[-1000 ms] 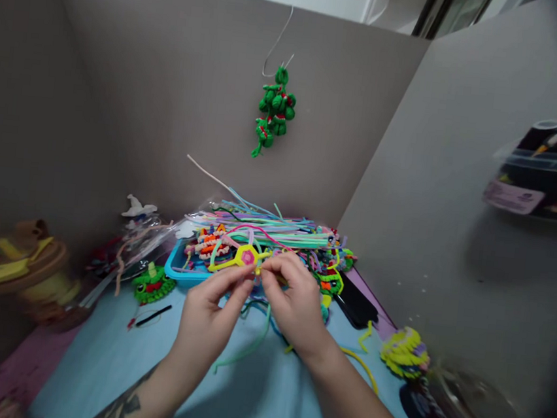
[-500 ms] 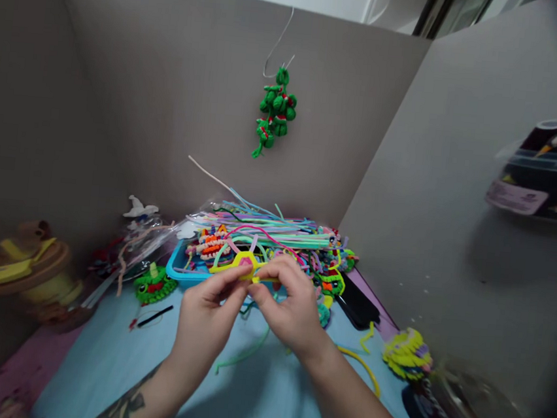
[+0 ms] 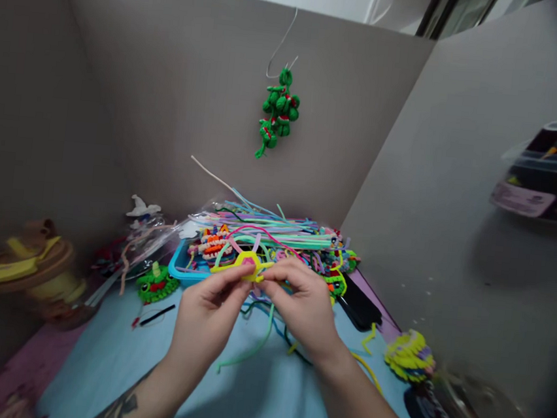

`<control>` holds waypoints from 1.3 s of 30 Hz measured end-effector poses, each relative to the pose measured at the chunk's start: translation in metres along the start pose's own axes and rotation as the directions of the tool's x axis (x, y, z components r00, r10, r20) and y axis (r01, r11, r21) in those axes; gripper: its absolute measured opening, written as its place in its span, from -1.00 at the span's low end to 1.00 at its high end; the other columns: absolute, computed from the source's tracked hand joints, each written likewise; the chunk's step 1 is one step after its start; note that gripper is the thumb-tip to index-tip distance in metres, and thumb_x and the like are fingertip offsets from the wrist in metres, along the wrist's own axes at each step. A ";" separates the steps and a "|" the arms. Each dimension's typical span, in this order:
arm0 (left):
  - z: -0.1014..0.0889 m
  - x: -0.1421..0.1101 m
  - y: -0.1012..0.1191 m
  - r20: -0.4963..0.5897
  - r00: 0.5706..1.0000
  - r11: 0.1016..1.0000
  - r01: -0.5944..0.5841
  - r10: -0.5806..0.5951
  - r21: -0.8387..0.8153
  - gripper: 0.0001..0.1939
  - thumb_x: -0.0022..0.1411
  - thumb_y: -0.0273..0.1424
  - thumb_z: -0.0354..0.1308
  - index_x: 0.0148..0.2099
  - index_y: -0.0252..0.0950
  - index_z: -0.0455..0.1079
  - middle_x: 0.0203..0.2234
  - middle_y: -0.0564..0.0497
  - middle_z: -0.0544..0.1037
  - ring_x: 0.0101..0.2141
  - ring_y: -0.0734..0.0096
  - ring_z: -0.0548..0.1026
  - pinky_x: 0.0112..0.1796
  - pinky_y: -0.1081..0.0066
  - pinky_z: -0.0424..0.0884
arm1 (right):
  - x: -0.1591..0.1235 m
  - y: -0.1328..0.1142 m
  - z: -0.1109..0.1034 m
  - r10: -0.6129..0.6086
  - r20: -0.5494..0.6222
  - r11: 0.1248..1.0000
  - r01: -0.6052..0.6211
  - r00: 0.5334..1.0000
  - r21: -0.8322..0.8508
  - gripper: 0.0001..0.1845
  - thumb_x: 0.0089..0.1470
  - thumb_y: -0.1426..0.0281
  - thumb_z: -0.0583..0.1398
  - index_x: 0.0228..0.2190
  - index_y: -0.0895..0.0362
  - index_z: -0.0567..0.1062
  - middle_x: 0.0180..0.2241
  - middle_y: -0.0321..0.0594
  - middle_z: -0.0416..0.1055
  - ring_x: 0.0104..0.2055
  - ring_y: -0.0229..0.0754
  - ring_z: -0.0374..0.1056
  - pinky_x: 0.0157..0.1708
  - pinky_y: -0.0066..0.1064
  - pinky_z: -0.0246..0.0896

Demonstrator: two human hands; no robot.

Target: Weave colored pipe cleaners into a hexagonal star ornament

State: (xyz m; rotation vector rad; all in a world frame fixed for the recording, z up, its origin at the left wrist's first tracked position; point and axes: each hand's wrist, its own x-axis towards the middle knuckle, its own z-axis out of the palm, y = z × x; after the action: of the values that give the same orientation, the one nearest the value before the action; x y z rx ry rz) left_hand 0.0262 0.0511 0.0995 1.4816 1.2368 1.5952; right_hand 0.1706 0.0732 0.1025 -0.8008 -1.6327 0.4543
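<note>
My left hand point(image 3: 209, 317) and my right hand point(image 3: 301, 306) meet above the light blue table mat point(image 3: 120, 364), fingers pinched on a yellow pipe-cleaner piece point(image 3: 246, 264) shaped as a small hexagon with a pink centre and a yellow tail to the left. Loose green and blue pipe cleaners point(image 3: 256, 338) trail down from under the hands onto the mat. Right behind the hands lies a blue tray point(image 3: 177, 267) heaped with coloured pipe cleaners point(image 3: 276, 230).
Grey partition walls close the desk on three sides. A green pipe-cleaner bunch point(image 3: 278, 110) hangs on a wire hook. A green frog figure point(image 3: 154, 284), a black stick point(image 3: 154, 315), a brown and yellow stand point(image 3: 31, 270), a black phone point(image 3: 360, 305), a yellow-purple figure point(image 3: 409, 354).
Both hands stayed together on the yellow piece, shifting slightly right and turning it; the fingers re-gripped and more green and blue strands now hang below them.
</note>
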 end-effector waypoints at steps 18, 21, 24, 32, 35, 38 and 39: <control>0.003 -0.001 0.004 0.068 0.995 0.991 0.082 -0.075 -0.109 -0.82 0.04 -0.42 0.29 -0.23 -0.28 0.54 -0.38 -0.01 0.66 -0.38 0.37 0.61 -0.34 0.46 0.55 | -0.003 -0.003 -0.004 -0.069 0.003 0.994 0.069 0.998 -0.079 -0.87 -0.01 0.57 0.22 -0.47 0.09 0.49 -0.48 -0.30 0.42 -0.39 -0.26 0.36 -0.37 -0.43 0.29; 0.003 -0.001 0.004 0.092 0.992 0.985 0.103 -0.091 -0.140 -0.79 0.06 -0.38 0.28 -0.21 -0.30 0.52 -0.36 -0.03 0.66 -0.37 0.35 0.61 -0.35 0.43 0.56 | -0.004 -0.003 -0.002 -0.068 -0.031 0.996 0.065 0.997 -0.067 -0.86 -0.01 0.57 0.22 -0.48 0.09 0.50 -0.50 -0.31 0.41 -0.43 -0.27 0.35 -0.43 -0.44 0.29; 0.003 0.000 0.006 0.119 0.987 0.979 0.124 -0.105 -0.165 -0.76 0.08 -0.34 0.27 -0.18 -0.31 0.51 -0.32 -0.06 0.66 -0.34 0.31 0.61 -0.31 0.38 0.57 | -0.005 -0.003 -0.001 -0.105 -0.062 0.992 0.100 0.993 -0.078 -0.86 0.00 0.56 0.22 -0.47 0.08 0.52 -0.51 -0.30 0.43 -0.45 -0.28 0.35 -0.45 -0.44 0.30; 0.002 0.000 0.006 0.135 0.980 0.945 0.180 -0.147 -0.273 -0.73 0.08 -0.32 0.28 -0.16 -0.31 0.50 -0.26 -0.08 0.65 -0.30 0.35 0.60 -0.29 0.44 0.55 | -0.009 -0.002 0.004 -0.137 -0.139 0.986 0.122 0.981 -0.114 -0.84 0.00 0.55 0.25 -0.40 0.07 0.59 -0.47 -0.25 0.50 -0.46 -0.26 0.40 -0.46 -0.43 0.35; 0.002 0.000 0.006 0.149 0.973 0.924 0.218 -0.179 -0.313 -0.74 0.07 -0.33 0.29 -0.17 -0.31 0.50 -0.30 -0.06 0.65 -0.35 0.41 0.59 -0.38 0.52 0.52 | -0.011 -0.002 0.004 -0.148 -0.129 0.984 0.134 0.981 -0.114 -0.82 0.00 0.57 0.25 -0.38 0.07 0.59 -0.46 -0.25 0.50 -0.45 -0.27 0.41 -0.46 -0.43 0.36; 0.001 0.002 0.008 0.171 0.963 0.903 0.255 -0.206 -0.345 -0.75 0.06 -0.35 0.30 -0.17 -0.30 0.50 -0.33 -0.04 0.65 -0.39 0.47 0.57 -0.44 0.59 0.48 | -0.012 0.000 0.004 -0.156 -0.110 0.983 0.143 0.982 -0.115 -0.79 0.01 0.57 0.24 -0.35 0.05 0.59 -0.44 -0.25 0.51 -0.43 -0.26 0.42 -0.44 -0.42 0.37; 0.001 0.002 0.008 0.184 0.959 0.896 0.268 -0.214 -0.354 -0.75 0.06 -0.35 0.30 -0.18 -0.29 0.50 -0.34 -0.02 0.65 -0.41 0.49 0.56 -0.45 0.60 0.47 | -0.013 0.001 0.004 -0.156 -0.106 0.983 0.144 0.982 -0.115 -0.79 0.01 0.57 0.24 -0.35 0.04 0.60 -0.43 -0.25 0.51 -0.43 -0.26 0.42 -0.43 -0.42 0.38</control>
State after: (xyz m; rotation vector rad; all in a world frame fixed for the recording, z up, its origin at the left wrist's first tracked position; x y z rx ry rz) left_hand 0.0282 0.0506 0.1077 1.1268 0.9288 1.4354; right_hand 0.1679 0.0652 0.0924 -0.7627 -1.6072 0.2114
